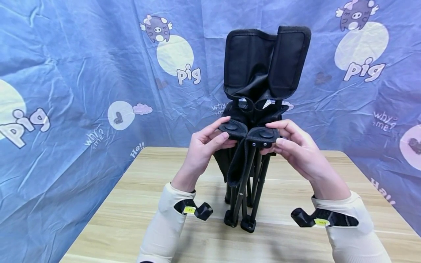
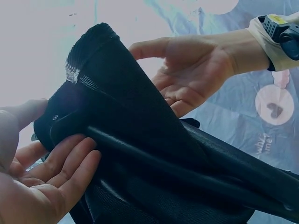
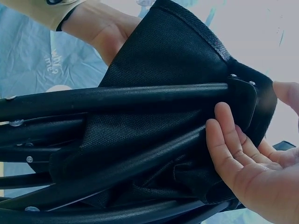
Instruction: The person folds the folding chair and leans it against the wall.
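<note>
blue pig-print cloth (image 1: 82, 65) behind a wood-grain table (image 1: 131, 219); one black folding chair (image 1: 254, 118) stands on it, collapsed.
two hands: the left hand (image 1: 204, 146) and right hand (image 1: 297, 146) each pinch one of two seat corners (image 1: 263, 135) between thumb and fingers, the corners just beside each other. above them the one backrest (image 1: 250, 54), folded into two halves, hides part of the print; sagging seat fabric (image 1: 236, 164) blocks some of the legs (image 1: 260, 188). two cameras (image 1: 204, 211), one per wrist, sit by two pale sleeves (image 1: 166, 221).
</note>
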`<state>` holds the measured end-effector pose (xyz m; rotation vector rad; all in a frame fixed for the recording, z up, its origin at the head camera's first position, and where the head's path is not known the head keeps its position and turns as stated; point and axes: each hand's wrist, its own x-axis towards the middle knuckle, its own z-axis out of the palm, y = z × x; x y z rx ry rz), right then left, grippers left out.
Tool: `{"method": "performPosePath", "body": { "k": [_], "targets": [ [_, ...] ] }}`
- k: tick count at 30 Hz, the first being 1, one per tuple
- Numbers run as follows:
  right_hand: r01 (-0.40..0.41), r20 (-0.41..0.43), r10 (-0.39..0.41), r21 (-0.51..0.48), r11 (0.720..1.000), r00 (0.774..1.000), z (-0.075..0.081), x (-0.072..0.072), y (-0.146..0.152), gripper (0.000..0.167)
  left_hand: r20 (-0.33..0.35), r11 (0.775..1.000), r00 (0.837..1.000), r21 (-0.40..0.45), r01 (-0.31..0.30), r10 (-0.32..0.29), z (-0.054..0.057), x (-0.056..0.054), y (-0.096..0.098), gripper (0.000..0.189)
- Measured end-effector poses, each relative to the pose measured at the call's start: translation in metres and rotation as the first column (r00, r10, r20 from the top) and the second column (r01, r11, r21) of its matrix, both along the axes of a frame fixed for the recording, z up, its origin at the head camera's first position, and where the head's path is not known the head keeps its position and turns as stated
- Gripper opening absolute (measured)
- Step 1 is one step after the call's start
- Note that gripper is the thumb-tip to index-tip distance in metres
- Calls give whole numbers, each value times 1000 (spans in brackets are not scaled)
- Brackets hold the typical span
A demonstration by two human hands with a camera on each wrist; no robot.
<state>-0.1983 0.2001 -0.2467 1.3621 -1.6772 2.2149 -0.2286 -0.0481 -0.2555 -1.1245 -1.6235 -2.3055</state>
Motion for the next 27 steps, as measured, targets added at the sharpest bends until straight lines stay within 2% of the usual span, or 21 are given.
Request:
{"method": "performPosePath", "body": {
  "k": [9, 17, 22, 27],
  "targets": [
    [-9, -19, 9, 16, 1000, 1000, 1, -2, 0, 39, 6, 1000, 1000, -19, 9, -9, 1, 0, 1, 48],
    [-6, -13, 6, -5, 1000, 1000, 2, -2, -2, 39, 14, 999, 1000, 43, -5, 4, -1, 3, 4, 52],
    [-38, -30, 38, -17, 999, 999, 2, -2, -2, 38, 11, 997, 1000, 76, 19, -19, -3, 2, 0, 54],
    [-46, -63, 47, 10, 999, 997, 1, -1, -1, 41, 4, 996, 998, 67, 58, -58, -7, 2, -10, 57]
  ]
}}
